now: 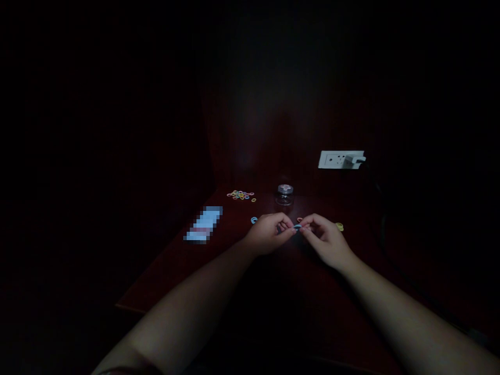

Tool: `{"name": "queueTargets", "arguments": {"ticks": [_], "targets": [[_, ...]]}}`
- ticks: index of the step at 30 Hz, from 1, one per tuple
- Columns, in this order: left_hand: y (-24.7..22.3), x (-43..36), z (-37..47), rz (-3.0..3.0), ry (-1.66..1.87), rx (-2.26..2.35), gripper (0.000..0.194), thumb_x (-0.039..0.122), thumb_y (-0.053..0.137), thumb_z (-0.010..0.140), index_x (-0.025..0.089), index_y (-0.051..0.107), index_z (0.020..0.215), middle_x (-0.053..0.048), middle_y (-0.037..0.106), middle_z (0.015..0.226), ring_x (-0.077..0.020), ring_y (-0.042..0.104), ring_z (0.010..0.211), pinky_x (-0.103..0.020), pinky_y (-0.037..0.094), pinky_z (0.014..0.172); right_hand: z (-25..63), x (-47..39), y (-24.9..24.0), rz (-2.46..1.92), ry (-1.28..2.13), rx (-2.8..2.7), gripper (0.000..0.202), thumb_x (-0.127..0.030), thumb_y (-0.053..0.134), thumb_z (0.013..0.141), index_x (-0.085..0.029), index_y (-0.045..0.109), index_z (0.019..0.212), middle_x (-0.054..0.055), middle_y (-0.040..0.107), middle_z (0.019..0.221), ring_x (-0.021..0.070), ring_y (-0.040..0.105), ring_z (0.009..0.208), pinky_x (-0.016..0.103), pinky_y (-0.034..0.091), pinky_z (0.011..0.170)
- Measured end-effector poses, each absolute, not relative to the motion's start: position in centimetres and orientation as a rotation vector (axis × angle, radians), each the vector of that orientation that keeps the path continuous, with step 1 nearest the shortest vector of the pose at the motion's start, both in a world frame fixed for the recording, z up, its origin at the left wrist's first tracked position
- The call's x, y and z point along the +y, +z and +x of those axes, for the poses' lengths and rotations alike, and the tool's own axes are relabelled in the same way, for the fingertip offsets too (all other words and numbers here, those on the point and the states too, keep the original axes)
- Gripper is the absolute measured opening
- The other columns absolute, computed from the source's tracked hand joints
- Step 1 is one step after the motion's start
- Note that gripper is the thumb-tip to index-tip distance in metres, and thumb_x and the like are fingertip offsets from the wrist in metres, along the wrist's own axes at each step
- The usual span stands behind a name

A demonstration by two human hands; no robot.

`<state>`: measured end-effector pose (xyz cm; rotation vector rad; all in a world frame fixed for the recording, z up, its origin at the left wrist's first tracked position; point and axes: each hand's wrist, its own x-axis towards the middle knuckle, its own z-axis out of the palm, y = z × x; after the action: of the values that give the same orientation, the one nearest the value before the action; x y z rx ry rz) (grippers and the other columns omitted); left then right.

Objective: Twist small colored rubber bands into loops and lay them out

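My left hand (pixel 270 232) and my right hand (pixel 325 238) meet over the table, each with thumb and fingertips pinched. Between them they hold a small light-blue elastic hair tie (pixel 297 227). Just past the left knuckles lies a blue hair tie (pixel 254 220), partly hidden by that hand. An orange-red hair tie (pixel 300 220) shows behind the right fingertips. Beside the right hand's outer edge are yellow hair ties (pixel 340 226). A small clear jar (pixel 284 198) with a lid stands upright beyond both hands.
A pile of mixed-colour hair ties (pixel 241 195) lies at the back left. A bright, blurred-out rectangle (pixel 203 225), perhaps a phone, rests near the left edge of the dark red table (pixel 156 281). On the wall is a white socket (pixel 332 160) with a plug (pixel 354 159) and dark cable.
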<state>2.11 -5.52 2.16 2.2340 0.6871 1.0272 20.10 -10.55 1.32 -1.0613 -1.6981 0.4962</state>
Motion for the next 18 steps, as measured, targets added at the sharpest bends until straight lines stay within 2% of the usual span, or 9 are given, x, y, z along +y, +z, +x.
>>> {"name": "queueTargets", "arguments": {"ticks": [4, 12, 18], "targets": [[2.11, -5.39, 2.11, 2.233, 1.023, 0.683, 0.021, 0.035, 0.061, 0.081, 0.014, 0.062, 0.084, -0.002, 0.065, 0.075, -0.0087, 0.055, 0.063, -0.02, 0.045, 0.058, 20.17, -10.56, 1.3, -1.09, 0.5, -1.708, 0.013, -0.031, 0.056, 0.085, -0.018, 0.058, 0.084, 0.003, 0.059, 0.075, 0.015, 0.053, 0.064, 0.027, 0.043, 0.058], [2.08, -5.55, 2.16, 2.222, 1.016, 0.646, 0.02, 0.032, 0.061, 0.081, 0.013, 0.063, 0.088, -0.004, 0.066, 0.079, -0.0092, 0.057, 0.066, -0.02, 0.046, 0.059, 20.21, -10.7, 1.26, -1.101, 0.513, -1.678, 0.013, -0.03, 0.056, 0.086, -0.018, 0.056, 0.082, 0.001, 0.056, 0.07, 0.0143, 0.052, 0.062, 0.026, 0.042, 0.057], [2.42, -5.76, 2.03, 2.27, 1.075, 0.701, 0.019, 0.032, 0.062, 0.079, 0.013, 0.06, 0.076, 0.0, 0.061, 0.067, -0.0071, 0.049, 0.056, -0.018, 0.04, 0.052, 20.12, -10.68, 1.26, -1.099, 0.51, -1.72, 0.011, -0.029, 0.055, 0.086, -0.019, 0.055, 0.083, 0.002, 0.056, 0.072, 0.0144, 0.052, 0.063, 0.027, 0.042, 0.058]]}}
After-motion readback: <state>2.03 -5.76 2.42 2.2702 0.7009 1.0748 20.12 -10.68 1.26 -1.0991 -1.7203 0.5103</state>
